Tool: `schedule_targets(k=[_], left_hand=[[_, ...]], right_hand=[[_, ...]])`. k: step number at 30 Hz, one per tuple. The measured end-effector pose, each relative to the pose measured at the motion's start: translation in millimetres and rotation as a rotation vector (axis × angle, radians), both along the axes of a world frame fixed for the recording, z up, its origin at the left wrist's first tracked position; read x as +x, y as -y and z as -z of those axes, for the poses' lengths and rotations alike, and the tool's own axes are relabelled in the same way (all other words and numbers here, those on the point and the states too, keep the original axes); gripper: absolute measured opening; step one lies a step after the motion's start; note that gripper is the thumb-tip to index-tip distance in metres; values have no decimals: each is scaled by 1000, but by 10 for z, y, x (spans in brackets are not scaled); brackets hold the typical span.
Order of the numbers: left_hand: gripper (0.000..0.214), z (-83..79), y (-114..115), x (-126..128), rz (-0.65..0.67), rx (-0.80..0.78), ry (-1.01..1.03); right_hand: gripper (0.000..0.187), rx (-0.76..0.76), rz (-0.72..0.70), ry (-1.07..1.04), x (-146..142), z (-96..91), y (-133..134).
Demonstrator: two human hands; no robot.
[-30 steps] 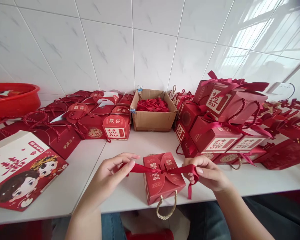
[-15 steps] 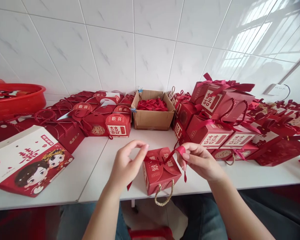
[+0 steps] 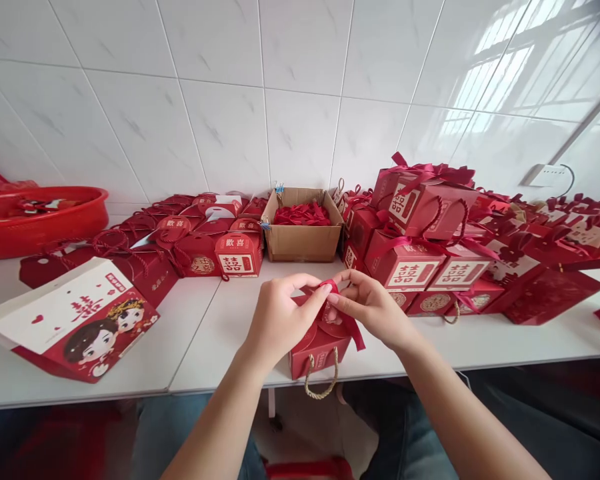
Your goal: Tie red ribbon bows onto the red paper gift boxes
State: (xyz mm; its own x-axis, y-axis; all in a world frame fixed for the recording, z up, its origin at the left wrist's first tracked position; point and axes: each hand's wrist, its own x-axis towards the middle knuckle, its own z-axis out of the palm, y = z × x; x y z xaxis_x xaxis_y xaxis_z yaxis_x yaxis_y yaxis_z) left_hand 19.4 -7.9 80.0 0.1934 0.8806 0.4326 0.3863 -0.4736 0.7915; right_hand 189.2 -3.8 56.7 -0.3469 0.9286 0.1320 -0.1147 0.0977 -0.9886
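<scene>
White wall tiles (image 3: 230, 120) rise behind a white desk (image 3: 220, 333). A red basin (image 3: 45, 227) sits at its far left back edge, and a big picture box (image 3: 55, 313) lies at the left front edge. A cardboard box (image 3: 303, 243) of red strips stands mid-back. At the front edge, the left hand (image 3: 280, 320) pinches a red ribbon (image 3: 353, 333) over a small gift box (image 3: 317, 353). The right hand (image 3: 375, 307) pinches the ribbon too, touching the left. Tied boxes (image 3: 415, 267) are piled along the right.
</scene>
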Motion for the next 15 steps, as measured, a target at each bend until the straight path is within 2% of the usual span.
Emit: schedule_targets(k=[3,8,15], left_hand=[[12,-14,-9,-39,9,9,-17],[12,-8,-11,-127,-9,31,-55],[11,42,-21,-98,-41,27,-8]], right_hand=[[35,-23,-59,63,7,16,-17],[35,-32,-136,47,9,39,-16],[38,-38,-129,140,-46,51,2]])
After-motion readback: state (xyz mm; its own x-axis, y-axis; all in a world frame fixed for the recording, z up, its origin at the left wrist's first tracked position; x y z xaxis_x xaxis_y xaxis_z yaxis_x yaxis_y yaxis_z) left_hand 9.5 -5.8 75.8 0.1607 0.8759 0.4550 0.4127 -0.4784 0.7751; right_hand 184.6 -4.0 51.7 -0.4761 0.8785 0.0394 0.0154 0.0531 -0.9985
